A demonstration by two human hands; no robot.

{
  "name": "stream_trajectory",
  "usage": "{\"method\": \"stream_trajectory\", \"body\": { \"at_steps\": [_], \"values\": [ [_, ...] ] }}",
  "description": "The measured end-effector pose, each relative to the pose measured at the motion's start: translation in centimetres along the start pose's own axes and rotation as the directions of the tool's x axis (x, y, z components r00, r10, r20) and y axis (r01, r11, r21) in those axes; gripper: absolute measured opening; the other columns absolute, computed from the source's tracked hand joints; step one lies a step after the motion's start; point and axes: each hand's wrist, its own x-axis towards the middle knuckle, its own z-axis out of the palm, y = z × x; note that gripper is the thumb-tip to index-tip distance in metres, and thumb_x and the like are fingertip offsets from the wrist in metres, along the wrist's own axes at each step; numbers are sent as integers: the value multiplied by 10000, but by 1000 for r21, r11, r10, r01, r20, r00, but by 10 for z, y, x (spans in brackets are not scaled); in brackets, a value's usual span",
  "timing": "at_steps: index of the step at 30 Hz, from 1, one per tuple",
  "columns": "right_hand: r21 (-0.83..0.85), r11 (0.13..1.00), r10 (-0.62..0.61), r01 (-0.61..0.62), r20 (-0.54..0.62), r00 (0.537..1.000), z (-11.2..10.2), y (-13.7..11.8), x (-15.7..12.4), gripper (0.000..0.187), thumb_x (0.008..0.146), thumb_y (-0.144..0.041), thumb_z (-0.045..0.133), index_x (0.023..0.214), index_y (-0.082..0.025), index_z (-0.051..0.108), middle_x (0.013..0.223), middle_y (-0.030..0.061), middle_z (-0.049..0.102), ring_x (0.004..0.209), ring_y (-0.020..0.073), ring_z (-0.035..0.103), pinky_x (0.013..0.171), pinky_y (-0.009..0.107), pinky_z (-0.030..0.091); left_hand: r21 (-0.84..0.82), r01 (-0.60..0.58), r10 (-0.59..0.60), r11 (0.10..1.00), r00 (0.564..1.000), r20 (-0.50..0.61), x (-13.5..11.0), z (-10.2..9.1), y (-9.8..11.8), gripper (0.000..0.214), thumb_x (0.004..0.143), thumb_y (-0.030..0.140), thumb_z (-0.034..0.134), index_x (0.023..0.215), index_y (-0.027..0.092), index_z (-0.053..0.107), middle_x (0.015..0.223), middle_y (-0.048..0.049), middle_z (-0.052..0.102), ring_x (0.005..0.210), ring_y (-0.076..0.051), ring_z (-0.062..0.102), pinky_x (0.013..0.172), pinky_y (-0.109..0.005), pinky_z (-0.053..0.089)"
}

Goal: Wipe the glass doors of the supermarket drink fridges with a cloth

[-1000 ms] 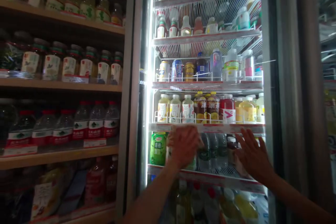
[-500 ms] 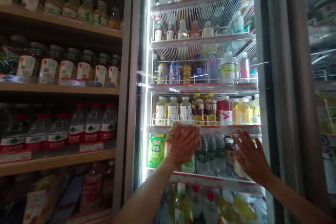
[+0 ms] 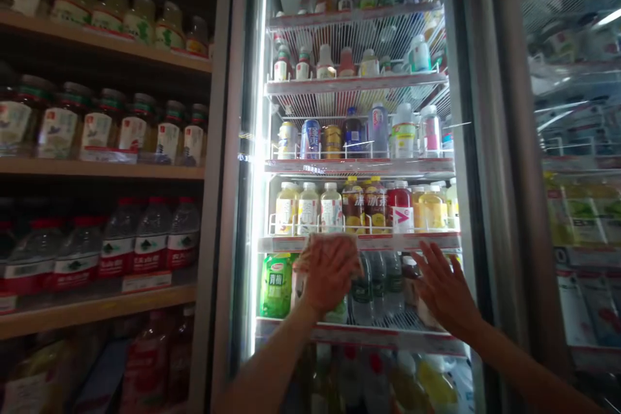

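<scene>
My left hand (image 3: 330, 277) is pressed against the glass door (image 3: 361, 97) of a lit drinks fridge, closed on a pale cloth (image 3: 334, 242) that shows above the fingers. It lies over the shelf edge (image 3: 412, 242) under the row of yellow and red bottles (image 3: 388, 207). My right hand (image 3: 444, 290) rests flat on the same glass further right, fingers spread, holding nothing. Behind the glass by my left hand stands a green bottle (image 3: 275, 284), with clear water bottles (image 3: 378, 278) between my hands.
Wooden shelves (image 3: 101, 171) on the left carry rows of jars and red-labelled water bottles (image 3: 145, 242). The fridge's dark door frame (image 3: 490, 142) runs down the right, with a second glass-fronted fridge (image 3: 577, 207) beyond it. More bottles fill the bottom fridge shelf.
The view has swung right and up, so the fridge sits further left in the picture. My left hand has slid a little up the glass and more cloth shows. My right hand stays flat.
</scene>
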Motion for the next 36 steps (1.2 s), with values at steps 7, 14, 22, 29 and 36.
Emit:
{"method": "stream_trajectory", "body": {
  "at_steps": [7, 14, 22, 29, 36],
  "values": [
    [14, 1000, 16, -17, 32, 999, -2, 1, 0, 629, 889, -254, 365, 1454, -254, 87, 1505, 58, 186, 1377, 263, 178, 1067, 526, 207, 118, 460, -427, 880, 874, -231, 5, -21, -75, 449, 858, 309, 411, 1288, 196, 468, 1390, -132, 410, 1318, -288, 317, 1075, -548, 166],
    [13, 1000, 14, -14, 3, 1000, -4, -2, 2, 617, 884, -245, 373, 1449, -248, 127, 1494, 66, 230, 1371, 257, 205, 1064, 508, 221, 77, 93, -87, 993, 994, -70, 30, -4, -16, 453, 873, 342, 396, 1304, 210, 441, 1396, -81, 416, 1352, -249, 254, 1104, -512, 120],
    [-15, 995, 103, -104, -30, 994, -16, 13, 17, 631, 880, -247, 378, 1452, -252, 115, 1506, 60, 193, 1368, 260, 214, 1073, 490, 223, 87, 520, -490, 850, 840, -232, 52, -25, -92, 486, 877, 345, 363, 1332, 180, 407, 1439, -124, 334, 1353, -274, 245, 1097, -537, 111],
    [-42, 990, 132, -132, -2, 991, -13, 5, 22, 600, 891, -252, 375, 1446, -259, 148, 1498, 80, 216, 1358, 289, 233, 1037, 516, 268, -28, -196, 198, 980, 977, 80, 66, -7, -35, 402, 868, 357, 382, 1258, 323, 471, 1379, 32, 444, 1314, -161, 331, 1137, -427, 75],
    [-57, 973, 221, -223, -33, 975, -26, 40, 17, 603, 906, -281, 364, 1453, -255, 111, 1495, 95, 223, 1352, 297, 246, 1024, 522, 287, 58, 541, -514, 839, 823, -243, 86, -24, -104, 505, 883, 355, 349, 1336, 135, 390, 1447, -140, 312, 1349, -319, 220, 1079, -584, 68]
  ]
}}
